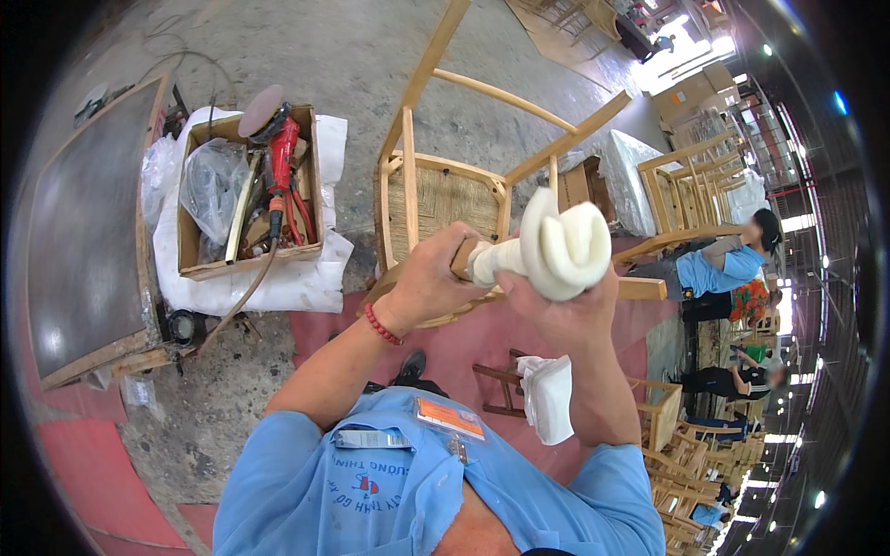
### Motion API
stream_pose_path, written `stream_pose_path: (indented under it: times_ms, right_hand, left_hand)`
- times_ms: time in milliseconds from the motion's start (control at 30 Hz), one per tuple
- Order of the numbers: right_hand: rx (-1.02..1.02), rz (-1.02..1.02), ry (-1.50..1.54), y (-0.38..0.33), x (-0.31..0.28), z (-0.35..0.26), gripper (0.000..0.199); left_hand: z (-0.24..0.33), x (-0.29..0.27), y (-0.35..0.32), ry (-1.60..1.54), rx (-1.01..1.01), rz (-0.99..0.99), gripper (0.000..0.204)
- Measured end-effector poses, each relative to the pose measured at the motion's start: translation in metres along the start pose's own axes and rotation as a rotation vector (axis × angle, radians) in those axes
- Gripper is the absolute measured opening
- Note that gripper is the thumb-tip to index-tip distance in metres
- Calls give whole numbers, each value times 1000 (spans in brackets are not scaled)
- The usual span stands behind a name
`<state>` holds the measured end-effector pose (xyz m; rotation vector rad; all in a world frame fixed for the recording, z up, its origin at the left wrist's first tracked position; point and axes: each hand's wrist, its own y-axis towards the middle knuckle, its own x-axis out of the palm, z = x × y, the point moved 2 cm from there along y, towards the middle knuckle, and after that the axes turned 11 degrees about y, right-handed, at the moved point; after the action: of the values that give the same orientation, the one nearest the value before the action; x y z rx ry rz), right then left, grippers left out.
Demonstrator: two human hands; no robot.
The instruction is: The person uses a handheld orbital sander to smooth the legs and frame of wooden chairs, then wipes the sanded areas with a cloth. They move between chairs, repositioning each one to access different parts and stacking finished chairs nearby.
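A wooden chair with a woven seat (445, 199) lies tipped over in front of me, its legs sticking up and outward. Around one wooden chair leg (463, 260) is wound a white foam strip (579, 248), its loose part a thick coil toward me. My left hand (428, 278), with a red bead bracelet at the wrist, is closed round the leg beside the wrapped part. The fingers of my right hand (565, 310) are curled round the foam coil, partly hidden under it. White folded foam sheets (549, 400) are by my right forearm.
At left, a cardboard box (250, 263) holds a red sander (282, 153), a plastic bag and tools. A dark framed panel (88, 232) stands farther left. Red matting (324, 335) covers part of the floor. Several chairs (681, 185) and co-workers (728, 269) are at right.
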<state>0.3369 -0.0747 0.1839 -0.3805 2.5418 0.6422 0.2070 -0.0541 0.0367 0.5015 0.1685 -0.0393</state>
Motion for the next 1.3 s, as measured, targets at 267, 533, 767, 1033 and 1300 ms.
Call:
stream_pose_path:
  times_ms: [267,533,767,1033,1300]
  right_hand:
    - [48,59,67,12,-4,-4,37]
    - [77,180,99,-2,-8,1,37]
    - [334,308,58,-28,-13,12,39]
    - [67,250,135,0,-12,22,41]
    - [-17,653,-126,96,-154,69,30]
  left_hand:
    - [3,0,0,-8,-42,-24,45]
    - [3,0,0,-60,-88,-54,46]
    - [2,0,1,46,-23,-37,46]
    - [-2,3,1,47,-13,-26,45]
    - [2,-5,3,24,-10,-87,45]
